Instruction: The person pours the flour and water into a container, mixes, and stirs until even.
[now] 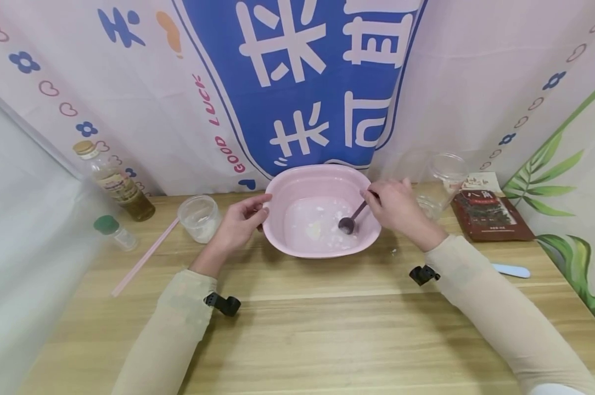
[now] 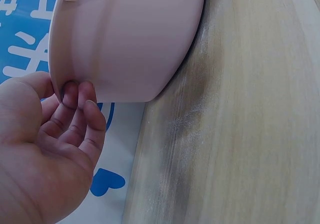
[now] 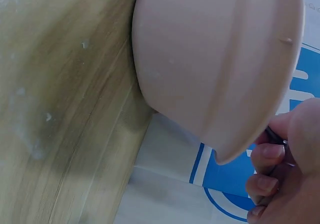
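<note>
A pink basin (image 1: 322, 249) stands on the wooden table, with white powder and a pale yellowish clump (image 1: 314, 230) on its bottom. My left hand (image 1: 239, 224) grips the basin's left rim; in the left wrist view its fingertips (image 2: 86, 91) curl up under the edge. My right hand (image 1: 398, 208) holds a dark measuring spoon (image 1: 347, 225) by its handle at the basin's right side. The spoon's bowl is down among the powder inside. In the right wrist view the basin wall (image 3: 195, 58) hides the bowl, and only a bit of the handle shows between the fingers.
At left stand an oil bottle (image 1: 119, 189), a green-capped jar (image 1: 117, 233), pink chopsticks (image 1: 144, 258) and a clear tub (image 1: 198, 216) of white powder. Clear containers (image 1: 448, 170), a dark red packet (image 1: 490, 214) and a light blue handle (image 1: 512, 270) are at right. A printed cloth hangs behind.
</note>
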Demonstrator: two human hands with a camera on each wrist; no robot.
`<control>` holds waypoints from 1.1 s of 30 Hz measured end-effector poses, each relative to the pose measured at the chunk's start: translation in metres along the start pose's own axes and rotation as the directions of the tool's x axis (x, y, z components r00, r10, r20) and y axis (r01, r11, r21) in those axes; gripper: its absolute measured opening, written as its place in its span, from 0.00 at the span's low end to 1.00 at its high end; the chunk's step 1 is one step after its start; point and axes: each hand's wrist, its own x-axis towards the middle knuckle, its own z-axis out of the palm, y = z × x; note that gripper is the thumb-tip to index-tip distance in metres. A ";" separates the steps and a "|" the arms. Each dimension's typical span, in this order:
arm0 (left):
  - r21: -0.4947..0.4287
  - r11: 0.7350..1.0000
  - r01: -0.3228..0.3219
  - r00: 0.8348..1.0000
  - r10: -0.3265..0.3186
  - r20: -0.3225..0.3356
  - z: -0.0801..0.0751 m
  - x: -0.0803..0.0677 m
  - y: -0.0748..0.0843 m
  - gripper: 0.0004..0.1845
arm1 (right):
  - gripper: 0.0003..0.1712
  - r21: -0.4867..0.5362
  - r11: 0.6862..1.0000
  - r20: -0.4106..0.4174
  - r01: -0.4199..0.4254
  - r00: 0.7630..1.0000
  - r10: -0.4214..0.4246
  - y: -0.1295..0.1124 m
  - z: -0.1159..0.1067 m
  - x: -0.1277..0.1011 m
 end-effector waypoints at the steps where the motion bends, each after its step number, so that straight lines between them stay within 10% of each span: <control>1: 0.001 1.000 0.001 1.000 -0.001 0.001 0.000 0.000 0.000 0.23 | 0.18 0.000 1.000 -0.005 -0.001 1.000 0.001 0.000 0.001 0.000; 20: -0.009 1.000 0.010 1.000 -0.010 0.004 -0.002 0.000 -0.002 0.23 | 0.19 0.089 0.995 -0.125 -0.036 0.991 0.047 0.002 0.005 0.004; 28: -0.015 1.000 0.019 1.000 -0.019 0.006 -0.002 0.000 -0.001 0.24 | 0.18 0.087 0.996 0.022 -0.030 0.999 0.028 -0.006 0.005 0.002; 33: -0.017 1.000 0.020 1.000 -0.020 0.008 -0.002 -0.001 0.000 0.24 | 0.19 0.083 0.996 -0.023 -0.034 0.999 0.036 -0.005 0.004 0.002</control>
